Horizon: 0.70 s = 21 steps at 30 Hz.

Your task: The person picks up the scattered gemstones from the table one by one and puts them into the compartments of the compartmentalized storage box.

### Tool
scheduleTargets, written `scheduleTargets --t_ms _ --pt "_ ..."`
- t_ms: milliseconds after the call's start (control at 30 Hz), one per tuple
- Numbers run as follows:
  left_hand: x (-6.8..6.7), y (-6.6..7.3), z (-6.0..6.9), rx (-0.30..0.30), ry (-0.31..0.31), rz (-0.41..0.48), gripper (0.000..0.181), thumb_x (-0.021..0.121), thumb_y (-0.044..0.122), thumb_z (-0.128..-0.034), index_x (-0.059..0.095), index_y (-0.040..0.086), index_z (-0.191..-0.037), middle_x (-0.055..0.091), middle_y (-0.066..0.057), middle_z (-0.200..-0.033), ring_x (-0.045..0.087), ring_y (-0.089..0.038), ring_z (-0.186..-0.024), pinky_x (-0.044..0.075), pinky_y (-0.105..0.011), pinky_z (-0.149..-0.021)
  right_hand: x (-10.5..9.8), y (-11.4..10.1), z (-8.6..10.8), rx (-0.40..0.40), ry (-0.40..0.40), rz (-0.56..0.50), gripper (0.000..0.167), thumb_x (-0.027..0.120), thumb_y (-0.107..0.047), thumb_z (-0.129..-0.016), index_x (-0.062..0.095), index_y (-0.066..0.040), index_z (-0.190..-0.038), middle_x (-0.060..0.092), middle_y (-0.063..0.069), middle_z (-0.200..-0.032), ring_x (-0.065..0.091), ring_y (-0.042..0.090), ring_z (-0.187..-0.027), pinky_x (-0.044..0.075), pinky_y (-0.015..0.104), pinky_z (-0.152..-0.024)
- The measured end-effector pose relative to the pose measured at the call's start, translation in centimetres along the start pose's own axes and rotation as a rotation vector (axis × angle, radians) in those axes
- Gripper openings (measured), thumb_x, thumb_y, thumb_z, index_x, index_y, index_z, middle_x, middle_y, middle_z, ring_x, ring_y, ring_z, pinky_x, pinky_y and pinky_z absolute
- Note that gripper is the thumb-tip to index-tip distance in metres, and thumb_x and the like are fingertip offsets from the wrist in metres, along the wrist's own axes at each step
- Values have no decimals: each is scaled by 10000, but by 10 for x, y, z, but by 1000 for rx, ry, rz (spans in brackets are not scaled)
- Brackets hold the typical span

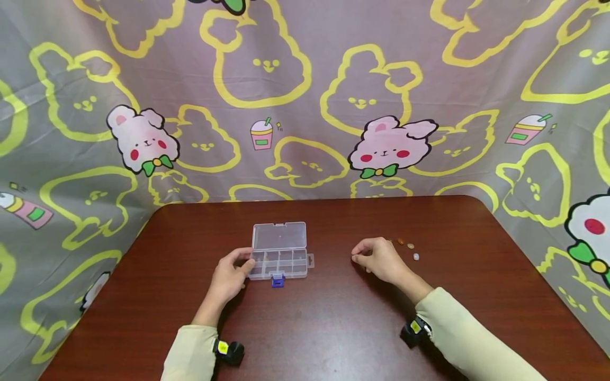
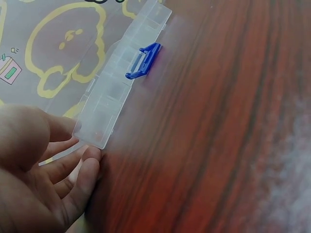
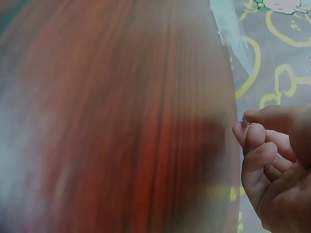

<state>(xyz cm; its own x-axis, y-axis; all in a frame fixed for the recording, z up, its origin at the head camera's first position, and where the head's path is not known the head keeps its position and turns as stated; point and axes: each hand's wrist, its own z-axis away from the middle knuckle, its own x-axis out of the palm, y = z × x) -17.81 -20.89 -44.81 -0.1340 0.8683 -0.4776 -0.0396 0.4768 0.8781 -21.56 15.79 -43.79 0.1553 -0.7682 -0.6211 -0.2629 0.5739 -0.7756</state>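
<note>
A clear plastic compartment box lies on the table with its lid raised at the back and its blue latch hanging at the front. My left hand holds the box by its left end; in the left wrist view, thumb and fingers close around that corner. Right of the box, just above the table, my right hand pinches a small greyish stone between thumb and fingertips. Most of that stone is covered by the fingers. What lies inside the compartments is too faint to tell.
Several small stones lie beyond my right hand, among them an orange-brown one, a yellowish one and a white one. The brown wooden table ends at a patterned cloth hanging behind.
</note>
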Motion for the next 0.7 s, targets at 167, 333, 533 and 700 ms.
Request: scheduleTargets --t_ms 167,333,533,700 --pt "0 1 1 -7 5 -12 309 653 79 -962 653 38 -1267 657 -173 -1177 572 -161 -654 512 -305 -474 8 -9 -5 -12 -7 -18 53 763 -59 -866 729 -24 -887 677 4 -735 564 138 -489 476 273 -457" --pt "1 1 1 -8 10 -8 312 652 78 -960 652 36 -1270 658 -170 -1172 573 -153 -655 511 -300 -473 19 -19 -11 -31 -24 -35 61 762 -64 -875 730 -20 -902 678 11 -729 566 139 -495 491 281 -467" --pt "1 -1 0 -4 10 -9 311 653 74 -959 653 35 -1268 660 -168 -1167 571 -150 -647 507 -298 -470 31 -31 -17 -27 -21 -37 53 770 -78 -875 732 -41 -882 669 -24 -727 567 128 -492 501 277 -468" --pt "2 -1 0 -3 18 -10 309 658 80 -956 658 39 -1262 662 -161 -1161 568 -150 -648 507 -298 -471 39 -41 -21 -36 -30 -54 63 765 -76 -879 733 -23 -886 666 -22 -718 562 124 -481 502 279 -469"
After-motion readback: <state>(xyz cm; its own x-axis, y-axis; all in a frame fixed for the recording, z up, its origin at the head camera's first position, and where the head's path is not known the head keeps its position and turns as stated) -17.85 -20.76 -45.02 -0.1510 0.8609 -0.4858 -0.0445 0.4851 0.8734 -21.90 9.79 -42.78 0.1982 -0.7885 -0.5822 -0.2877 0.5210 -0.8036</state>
